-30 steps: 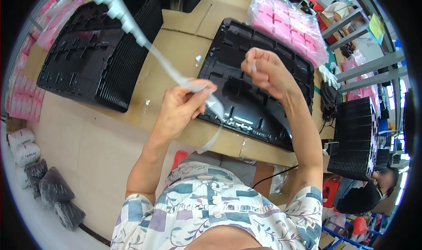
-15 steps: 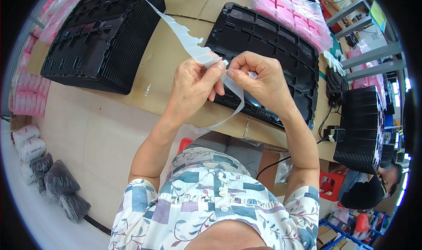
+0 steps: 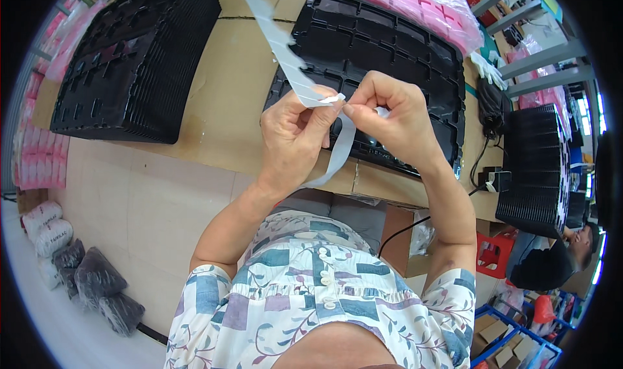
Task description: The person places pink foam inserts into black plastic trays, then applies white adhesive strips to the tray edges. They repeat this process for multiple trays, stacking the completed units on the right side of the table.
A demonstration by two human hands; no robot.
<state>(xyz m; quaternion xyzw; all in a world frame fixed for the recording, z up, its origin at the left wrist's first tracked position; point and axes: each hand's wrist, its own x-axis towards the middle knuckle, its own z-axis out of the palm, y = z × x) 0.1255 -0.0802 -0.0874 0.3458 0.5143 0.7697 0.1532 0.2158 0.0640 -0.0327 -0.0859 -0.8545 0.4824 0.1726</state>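
Observation:
A long white strip (image 3: pixel 276 41) with a notched edge runs from the top of the view down to my left hand (image 3: pixel 292 139), which pinches it between thumb and fingers. Just beyond that thumb a small crumpled white bit (image 3: pixel 333 99) sticks out. My right hand (image 3: pixel 396 119) is closed close beside it, thumb and forefinger pressed together at the white material; some white also shows behind its fingers. A plain pale length of strip (image 3: pixel 339 152) hangs in a curve below both hands. Behind them lies a black moulded plastic tray (image 3: pixel 383 48) with compartments.
A tall stack of black trays (image 3: pixel 130 58) stands at the left of the cardboard-covered table (image 3: pixel 224 90). Pink trays in clear plastic (image 3: pixel 448 19) lie at the back, white gloves (image 3: pixel 488 71) at the right. Another black stack (image 3: pixel 533 168) stands further right, near a person (image 3: pixel 548 262).
The whole view has shifted slightly. The notched strip stands more steeply above my left hand, and the white bit at the fingertips shows more. Both hands remain pinched close together.

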